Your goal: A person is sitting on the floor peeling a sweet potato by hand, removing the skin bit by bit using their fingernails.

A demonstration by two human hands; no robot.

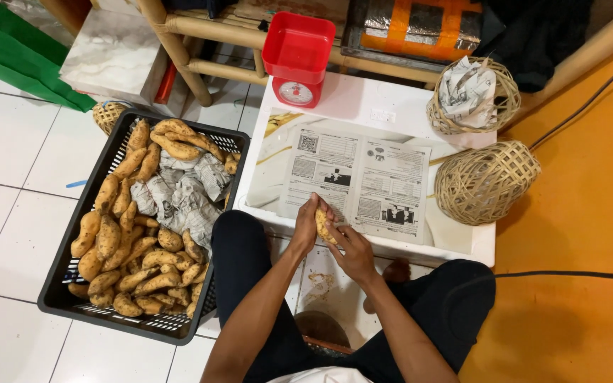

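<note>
White floor tiles [8,142] lie under a crate [58,294] at nine o'clock, while left hand [309,221] and right hand [352,250] fingers both hold one potato [323,225].

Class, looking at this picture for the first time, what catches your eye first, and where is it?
First, the black crate on the left, heaped with speckled yellow-brown fruits. Next, the left hand and right hand holding one fruit over the printed sheet, with a red scale behind.
</note>
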